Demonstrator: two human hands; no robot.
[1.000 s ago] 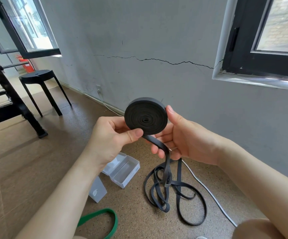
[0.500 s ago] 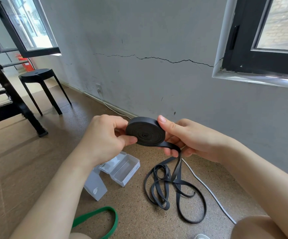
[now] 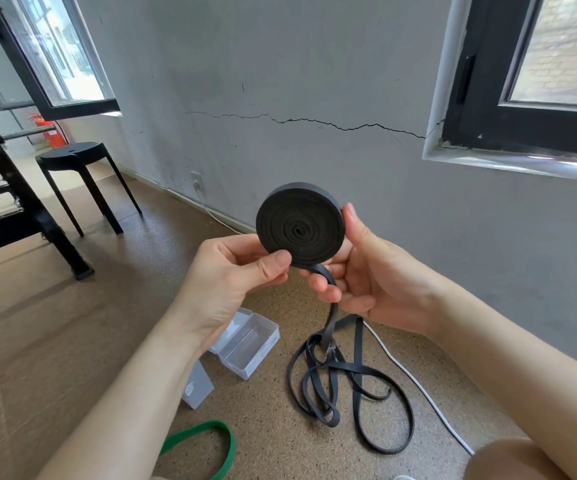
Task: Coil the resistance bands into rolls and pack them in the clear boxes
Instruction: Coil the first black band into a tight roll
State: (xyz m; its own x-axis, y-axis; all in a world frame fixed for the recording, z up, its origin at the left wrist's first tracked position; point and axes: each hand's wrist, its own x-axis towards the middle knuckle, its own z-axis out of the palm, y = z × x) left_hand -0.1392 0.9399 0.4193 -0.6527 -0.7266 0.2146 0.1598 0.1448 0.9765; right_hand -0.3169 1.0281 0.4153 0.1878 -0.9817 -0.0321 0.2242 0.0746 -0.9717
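A black resistance band is partly wound into a flat roll [image 3: 299, 226] held up with its spiral face toward me. My left hand [image 3: 235, 271] pinches the roll's lower left edge between thumb and fingers. My right hand [image 3: 359, 275] cups the roll's right rim, with its fingers curled round the band's tail just below. The unwound tail [image 3: 342, 386] hangs down and lies in loose loops on the floor. An open clear box [image 3: 249, 341] sits on the floor under my left wrist. A green band [image 3: 211, 445] lies near the bottom edge.
A small grey upright piece [image 3: 197, 388] stands beside the clear box. A white cable [image 3: 415, 382] runs along the floor by the wall. A black stool [image 3: 83, 181] and a black frame [image 3: 20, 216] stand at the left. The grey wall is close ahead.
The roll was tipped flat and lower half a second ago; now both hands have raised it and turned its spiral face toward me again.
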